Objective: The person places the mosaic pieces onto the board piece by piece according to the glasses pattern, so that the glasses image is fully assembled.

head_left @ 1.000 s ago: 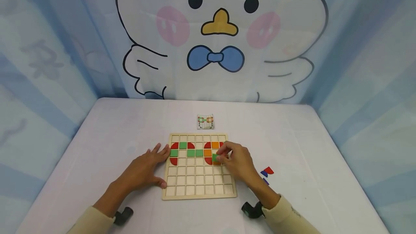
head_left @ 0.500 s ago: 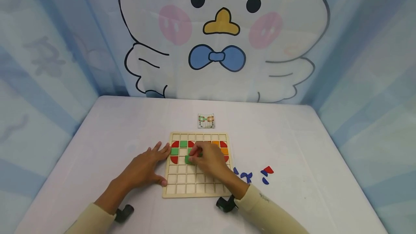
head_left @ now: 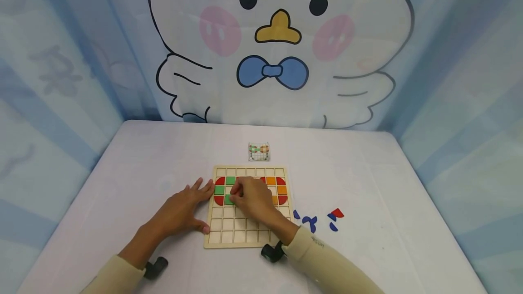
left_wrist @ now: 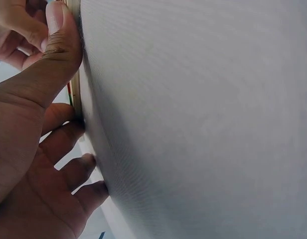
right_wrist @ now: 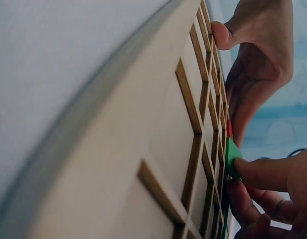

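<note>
A wooden grid board [head_left: 239,237] lies on the white table. My right hand [head_left: 255,201] is over its upper middle, with thumb and fingertips pinching a green square tile [right_wrist: 232,158]. The tile stands at a slight tilt right at a cell of the third row, beside a red quarter-round piece [head_left: 219,200]. Spread along the board's left edge, my left hand [head_left: 184,210] touches it with fingers and thumb [left_wrist: 56,30]. Red, green and orange pieces fill cells in the upper rows; my right hand hides some of them.
Behind the board lies a small pattern card [head_left: 259,152]. Several blue curved pieces [head_left: 312,221] and a red piece [head_left: 337,213] are loose to the board's right. Black devices [head_left: 156,268] sit at the wrists. A printed curtain [head_left: 269,108] hangs behind the table.
My right hand has moved left across the board with the green tile, from the orange pieces to the second column. The left hand stays at the board's edge.
</note>
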Demonstrator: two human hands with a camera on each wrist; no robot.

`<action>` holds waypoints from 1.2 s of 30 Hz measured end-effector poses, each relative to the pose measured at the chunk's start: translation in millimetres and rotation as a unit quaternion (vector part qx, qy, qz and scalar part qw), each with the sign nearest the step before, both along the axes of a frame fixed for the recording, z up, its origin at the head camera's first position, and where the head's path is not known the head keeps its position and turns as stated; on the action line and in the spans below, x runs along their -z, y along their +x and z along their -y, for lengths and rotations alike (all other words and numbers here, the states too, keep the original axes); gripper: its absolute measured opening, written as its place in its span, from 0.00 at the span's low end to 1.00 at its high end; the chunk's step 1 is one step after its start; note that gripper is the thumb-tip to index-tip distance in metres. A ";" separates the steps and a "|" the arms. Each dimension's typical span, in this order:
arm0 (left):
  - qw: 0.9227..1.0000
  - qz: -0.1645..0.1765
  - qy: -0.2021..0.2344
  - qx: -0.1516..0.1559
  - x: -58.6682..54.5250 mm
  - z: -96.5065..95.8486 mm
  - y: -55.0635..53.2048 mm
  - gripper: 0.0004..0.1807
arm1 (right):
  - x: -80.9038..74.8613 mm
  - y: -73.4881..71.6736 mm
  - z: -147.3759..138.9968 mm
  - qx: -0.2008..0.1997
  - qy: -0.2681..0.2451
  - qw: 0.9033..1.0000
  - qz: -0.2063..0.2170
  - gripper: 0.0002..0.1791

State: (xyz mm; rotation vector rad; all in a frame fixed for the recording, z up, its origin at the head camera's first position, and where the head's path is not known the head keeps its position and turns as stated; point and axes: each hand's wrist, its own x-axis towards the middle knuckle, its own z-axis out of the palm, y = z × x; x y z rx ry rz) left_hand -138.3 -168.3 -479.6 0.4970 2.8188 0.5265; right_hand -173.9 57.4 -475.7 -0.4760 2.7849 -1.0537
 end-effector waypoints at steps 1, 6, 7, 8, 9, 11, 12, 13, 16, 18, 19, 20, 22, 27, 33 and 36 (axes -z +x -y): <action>1.000 0.001 0.000 -0.001 -0.2 -0.2 -0.1 0.66 | -0.2 -0.4 0.5 -0.001 0.004 1.000 -0.001 0.08; 1.000 0.008 0.003 -0.005 -0.4 -0.9 -0.9 0.67 | -0.7 -0.5 2.6 0.000 0.021 1.000 -0.005 0.10; 1.000 0.009 0.004 -0.005 -0.5 -0.9 -1.0 0.67 | -0.5 -0.5 2.8 -0.001 0.022 1.000 -0.006 0.10; 1.000 0.009 0.004 -0.005 -0.4 -0.8 -1.1 0.67 | -0.3 -0.3 2.9 -0.001 0.023 1.000 -0.007 0.10; 1.000 0.009 0.005 -0.004 -0.2 -0.7 -1.2 0.67 | 0.1 -0.3 2.7 -0.001 0.022 1.000 -0.007 0.10; 1.000 0.009 0.007 -0.004 0.0 -0.6 -1.3 0.67 | 0.5 -0.2 1.5 -0.004 0.019 1.000 -0.006 0.09; 1.000 0.010 0.008 -0.004 0.0 -0.6 -1.3 0.67 | 0.7 0.1 0.2 -0.007 0.014 1.000 -0.005 0.08; 1.000 0.010 0.009 -0.004 0.3 -0.6 -1.2 0.67 | 0.3 0.7 -1.6 -0.007 0.009 1.000 -0.004 0.08; 1.000 0.007 0.008 -0.003 0.1 -1.1 -1.2 0.67 | -2.9 2.7 -9.8 -0.010 -0.007 1.000 -0.006 0.06; 1.000 0.007 0.006 -0.005 -0.2 -1.6 -1.0 0.67 | -5.5 4.0 -18.1 -0.009 -0.016 1.000 -0.013 0.05; 1.000 0.007 0.005 -0.006 -0.4 -1.9 -0.8 0.67 | -7.4 4.7 -22.7 -0.007 -0.017 1.000 -0.016 0.04; 1.000 0.007 0.003 -0.007 -0.7 -1.9 -0.7 0.67 | -9.0 5.2 -27.7 -0.005 -0.015 1.000 -0.021 0.04; 1.000 0.003 -0.001 -0.006 -0.7 -1.9 -0.4 0.67 | -12.2 6.3 -38.9 0.002 -0.014 1.000 -0.024 0.04; 1.000 -0.009 -0.003 -0.003 0.1 -1.7 0.3 0.67 | -21.5 9.2 -70.1 0.039 -0.010 0.999 -0.019 0.05; 1.000 0.004 -0.004 -0.012 0.2 -3.8 -0.1 0.68 | -24.8 13.9 -112.9 0.099 0.016 0.995 -0.006 0.05; 1.000 0.004 -0.005 -0.012 0.5 -4.7 -0.2 0.68 | -24.8 17.7 -133.7 0.126 0.030 0.992 0.001 0.04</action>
